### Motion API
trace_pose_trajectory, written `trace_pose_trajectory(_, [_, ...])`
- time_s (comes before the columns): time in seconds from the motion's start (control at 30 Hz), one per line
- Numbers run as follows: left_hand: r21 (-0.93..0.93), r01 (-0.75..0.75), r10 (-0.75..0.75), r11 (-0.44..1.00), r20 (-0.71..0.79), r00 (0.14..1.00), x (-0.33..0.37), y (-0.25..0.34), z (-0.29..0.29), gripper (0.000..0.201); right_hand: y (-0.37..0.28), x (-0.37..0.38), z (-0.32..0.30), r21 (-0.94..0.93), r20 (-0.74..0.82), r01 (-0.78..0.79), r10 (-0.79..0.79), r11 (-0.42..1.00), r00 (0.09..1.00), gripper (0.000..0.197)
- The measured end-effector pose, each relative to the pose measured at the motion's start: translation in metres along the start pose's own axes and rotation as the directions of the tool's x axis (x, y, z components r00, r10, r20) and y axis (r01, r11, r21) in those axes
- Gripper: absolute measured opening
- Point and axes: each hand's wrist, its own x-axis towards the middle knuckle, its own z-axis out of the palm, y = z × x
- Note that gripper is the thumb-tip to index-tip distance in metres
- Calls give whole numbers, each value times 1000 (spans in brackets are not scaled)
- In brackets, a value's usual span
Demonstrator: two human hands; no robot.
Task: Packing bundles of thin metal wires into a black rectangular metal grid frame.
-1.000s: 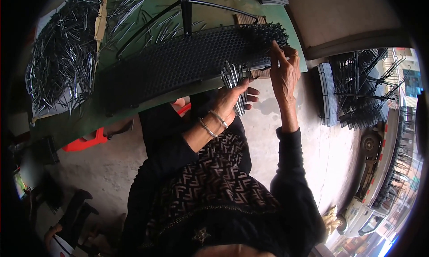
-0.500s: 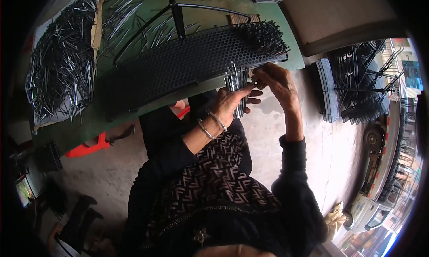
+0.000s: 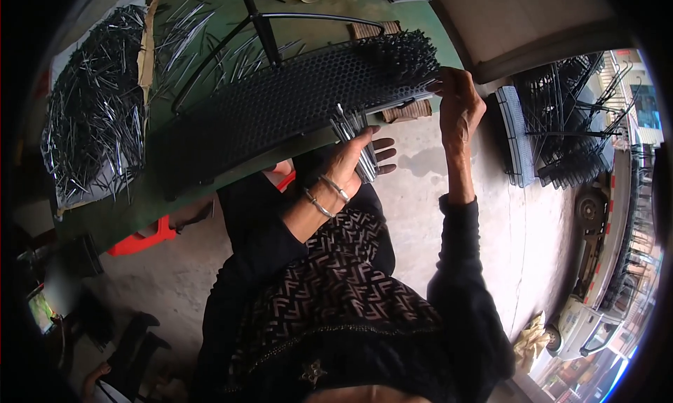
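Note:
My left hand (image 3: 342,166) is wrapped round a bundle of thin shiny rods (image 3: 356,140), palm up, with some fingers stretched out to the right. The bundle tilts below the near edge of a black perforated panel (image 3: 280,91). Its right end bristles with a dense cluster of dark rods (image 3: 405,56) standing in the holes. Beside this cluster, at the panel's right corner, my right hand (image 3: 463,112) has its fingers pinched together; whatever is between the fingertips is too small to make out.
A heap of loose rods (image 3: 94,101) lies in an opened carton at the left. More rods (image 3: 186,42) are scattered on the green table (image 3: 158,172). A black tubular frame (image 3: 261,35) rises behind the panel. Corrugated cardboard (image 3: 410,111) lies under its right end. Stacked racks (image 3: 515,137) stand at right.
My right hand has moved up and right, from beside the bundle to the panel's right corner. My left hand with the bundle has shifted slightly left.

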Motion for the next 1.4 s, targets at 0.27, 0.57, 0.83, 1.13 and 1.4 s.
trace_pose_trajectory(0.27, [14,-81,81,997,-20,997,-6,0,-2,32,-10,7,-10,-62,130,-11,18,998,991,11])
trace_pose_trajectory(0.57, [163,-120,135,979,-87,987,-18,4,7,24,5,14,-13,-281,300,217,-130,935,945,14])
trace_pose_trajectory(0.83, [163,-162,170,973,-38,985,-21,3,11,23,-11,8,-6,-557,237,226,-108,799,966,21])
trace_pose_trajectory(1.13, [179,-193,199,965,-21,980,-21,-3,8,25,-11,-1,-3,-576,202,143,-30,804,979,26])
trace_pose_trajectory(1.4, [240,-233,231,942,36,972,-29,-4,15,25,-28,-26,-13,-209,385,-162,233,964,893,33])
